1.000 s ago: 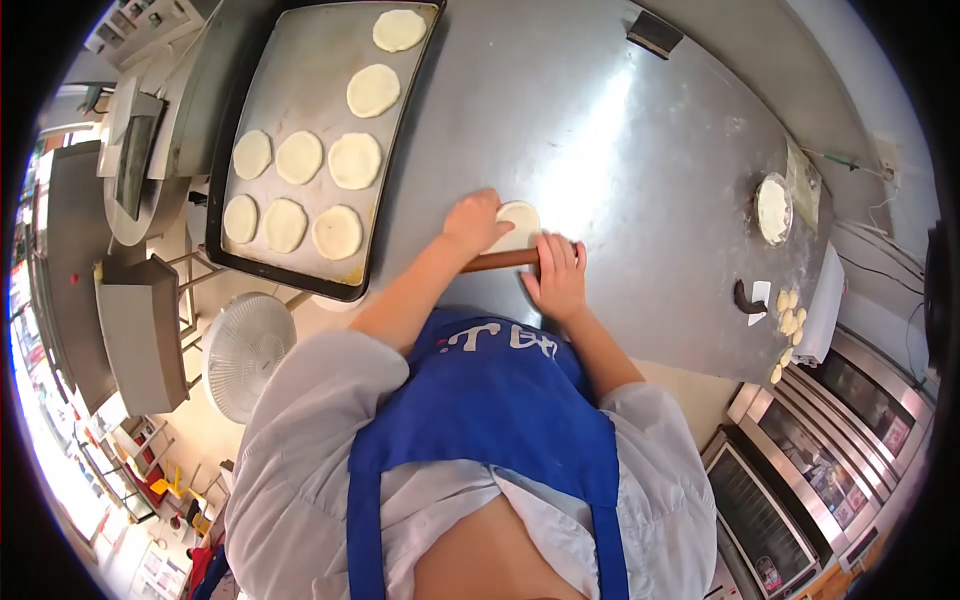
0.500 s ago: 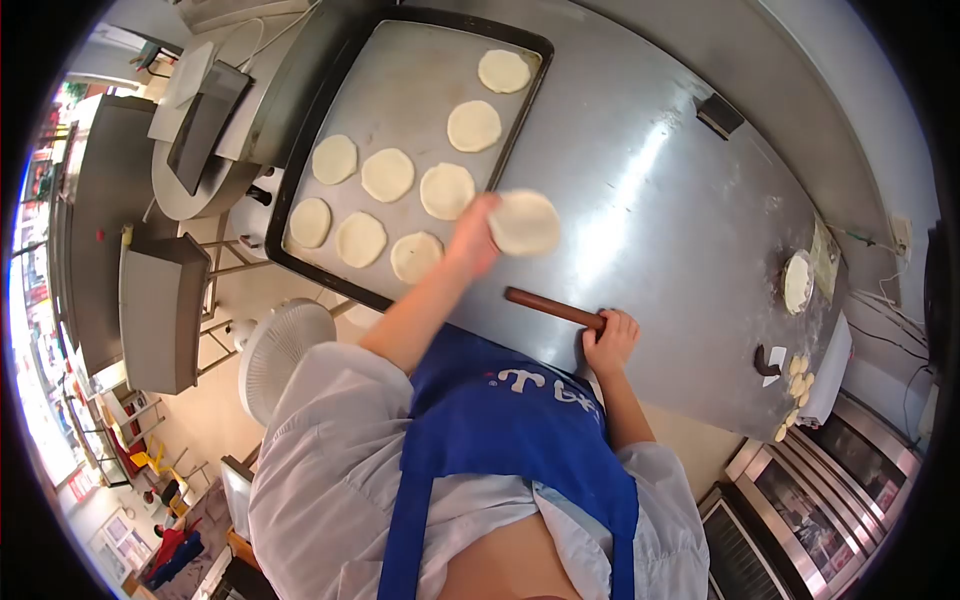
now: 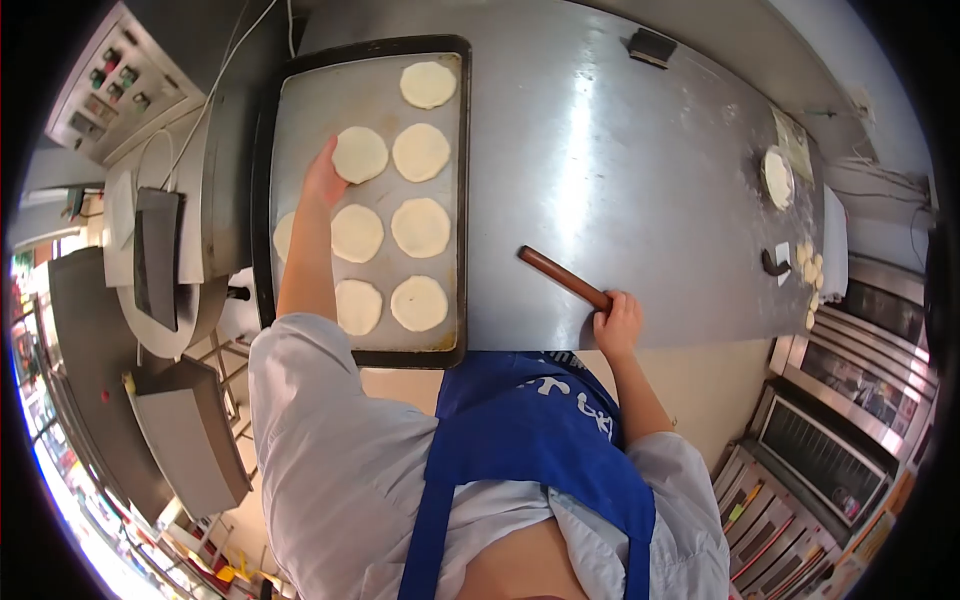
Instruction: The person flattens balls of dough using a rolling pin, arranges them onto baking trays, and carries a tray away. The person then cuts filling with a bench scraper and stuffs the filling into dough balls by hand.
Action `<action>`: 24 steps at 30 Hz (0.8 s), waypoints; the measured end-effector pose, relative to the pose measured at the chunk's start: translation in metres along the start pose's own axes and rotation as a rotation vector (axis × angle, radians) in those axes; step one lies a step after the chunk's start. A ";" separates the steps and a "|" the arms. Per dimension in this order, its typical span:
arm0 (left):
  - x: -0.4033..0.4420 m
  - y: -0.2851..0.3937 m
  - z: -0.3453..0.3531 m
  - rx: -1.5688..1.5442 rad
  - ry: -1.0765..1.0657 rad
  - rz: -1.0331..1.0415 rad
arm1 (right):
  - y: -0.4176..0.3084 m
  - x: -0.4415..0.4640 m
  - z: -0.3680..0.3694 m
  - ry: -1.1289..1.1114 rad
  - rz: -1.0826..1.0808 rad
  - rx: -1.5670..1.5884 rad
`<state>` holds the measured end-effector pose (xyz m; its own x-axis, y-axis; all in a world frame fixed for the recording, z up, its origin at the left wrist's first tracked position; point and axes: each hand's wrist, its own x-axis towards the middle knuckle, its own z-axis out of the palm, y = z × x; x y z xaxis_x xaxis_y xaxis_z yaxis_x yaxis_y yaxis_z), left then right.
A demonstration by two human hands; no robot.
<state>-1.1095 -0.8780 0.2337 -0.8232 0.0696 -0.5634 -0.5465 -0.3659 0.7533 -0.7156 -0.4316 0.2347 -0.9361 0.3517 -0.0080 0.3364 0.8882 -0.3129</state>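
Observation:
My left hand (image 3: 322, 178) is over the baking tray (image 3: 463, 230), its fingers at the left edge of a flat dough round (image 3: 361, 154). Thumb and fingers still grip that round; whether its underside touches the tray I cannot tell. Several other pale rounds lie on the metal, among them the top right round (image 3: 428, 85) and the bottom right round (image 3: 419, 303). My left forearm covers part of the tray's left side. At the steel table's near edge, my right hand (image 3: 620, 322) is closed around one end of a brown rolling pin (image 3: 562, 276), which lies slantwise.
On the steel table (image 3: 680, 190), a bowl of white flour (image 3: 778, 178) stands at the right, with small dough pieces (image 3: 811, 270) and a dark curved object (image 3: 774, 262) nearby. A dark block (image 3: 652, 47) sits at the back. Left of the tray is a machine (image 3: 160, 260).
My left hand has carried the dough round from beside the tray's right edge to over the tray. My right hand stays on the rolling pin. The view has turned.

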 end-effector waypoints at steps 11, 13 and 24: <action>-0.106 -0.067 0.106 1.460 0.271 1.212 | -0.092 0.031 -0.008 -0.069 -0.122 0.496; -0.155 -0.110 0.147 1.605 -0.096 1.154 | -0.095 0.023 -0.013 -0.108 -0.318 0.428; -0.351 -0.363 0.285 1.850 -1.101 0.940 | 0.197 -0.207 -0.076 -0.427 0.343 0.008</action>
<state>-0.6658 -0.5053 0.2541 -0.2371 0.9578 -0.1626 0.8940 0.2806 0.3493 -0.4475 -0.3074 0.2470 -0.7320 0.4677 -0.4954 0.6304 0.7407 -0.2322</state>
